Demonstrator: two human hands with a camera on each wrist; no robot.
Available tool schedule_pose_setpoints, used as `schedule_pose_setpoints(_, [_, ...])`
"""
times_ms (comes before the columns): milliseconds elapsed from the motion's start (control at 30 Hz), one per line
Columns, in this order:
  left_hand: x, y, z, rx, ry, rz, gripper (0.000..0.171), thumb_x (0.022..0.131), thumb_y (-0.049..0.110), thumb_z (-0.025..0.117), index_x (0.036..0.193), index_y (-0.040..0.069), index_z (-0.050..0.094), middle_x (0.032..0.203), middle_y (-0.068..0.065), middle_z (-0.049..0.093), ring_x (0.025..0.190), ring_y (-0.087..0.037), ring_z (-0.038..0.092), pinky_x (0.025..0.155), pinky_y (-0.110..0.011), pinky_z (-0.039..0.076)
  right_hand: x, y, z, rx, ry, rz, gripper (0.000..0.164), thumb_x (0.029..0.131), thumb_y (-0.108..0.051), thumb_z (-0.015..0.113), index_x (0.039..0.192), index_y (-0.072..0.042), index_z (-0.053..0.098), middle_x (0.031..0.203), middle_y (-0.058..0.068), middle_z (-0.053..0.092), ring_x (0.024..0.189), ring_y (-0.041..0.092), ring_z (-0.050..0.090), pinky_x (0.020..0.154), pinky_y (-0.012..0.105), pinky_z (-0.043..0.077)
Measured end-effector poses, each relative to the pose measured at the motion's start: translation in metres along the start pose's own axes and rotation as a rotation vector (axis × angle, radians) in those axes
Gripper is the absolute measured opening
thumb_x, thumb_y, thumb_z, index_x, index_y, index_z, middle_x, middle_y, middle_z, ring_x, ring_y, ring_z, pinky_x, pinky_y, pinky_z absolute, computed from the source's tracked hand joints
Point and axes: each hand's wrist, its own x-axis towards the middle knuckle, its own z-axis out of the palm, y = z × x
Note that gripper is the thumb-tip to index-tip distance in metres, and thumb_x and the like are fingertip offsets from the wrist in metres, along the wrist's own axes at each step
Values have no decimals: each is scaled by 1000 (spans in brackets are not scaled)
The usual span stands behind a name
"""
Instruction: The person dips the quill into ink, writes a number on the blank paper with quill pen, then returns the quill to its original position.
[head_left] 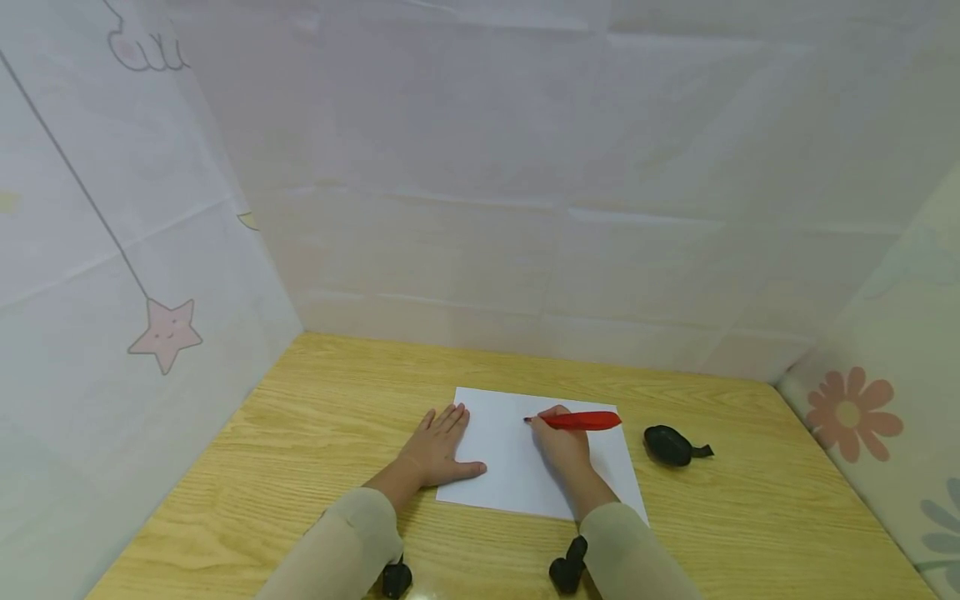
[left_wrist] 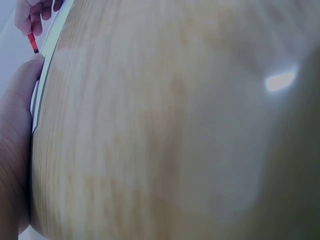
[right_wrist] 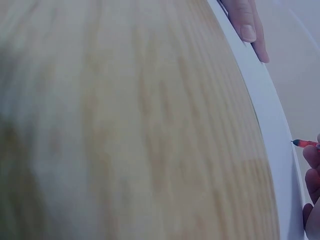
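Note:
A white sheet of paper lies on the wooden table. My left hand rests flat on its left side, fingers straight and thumb spread toward the middle. Above the sheet's right half, my right hand pinches a red pen with a broad, leaf-shaped back end. Its dark tip points left, at or just above the paper. From the right wrist view the pen shows a black tip near the sheet, with the left fingers beyond. The paper bears no visible marks.
A dark rounded object with a short stem lies on the table, right of the paper. Light printed sheets wall the table at the back and both sides. Black wrist devices sit below the sleeves.

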Motion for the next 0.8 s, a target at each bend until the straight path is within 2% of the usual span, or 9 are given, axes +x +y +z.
schedule_pose_setpoints(267, [0, 1, 0, -11, 6, -4, 103, 86, 78, 42, 157, 7, 19, 165, -7, 16, 154, -21, 13, 125, -47, 10, -3, 0, -1, -28, -7, -10, 17, 85, -17, 68, 98, -8, 62, 95, 10, 66, 89, 25, 56, 73, 28, 48])
schedule_pose_setpoints(567, [1, 0, 1, -4, 7, -6, 103, 86, 79, 40, 157, 8, 19, 165, -7, 16, 154, -21, 14, 125, -47, 11, -5, 2, -2, -12, -25, 6, 18, 84, -18, 69, 98, -10, 63, 97, 9, 67, 93, 26, 56, 75, 27, 50])
schedule_pose_setpoints(800, [2, 0, 2, -10, 14, -10, 103, 85, 79, 41, 157, 8, 20, 165, -6, 17, 154, -21, 14, 125, -47, 11, -10, 3, -3, -6, -29, -3, 17, 85, -18, 69, 97, -8, 63, 94, 9, 67, 89, 25, 57, 72, 25, 49])
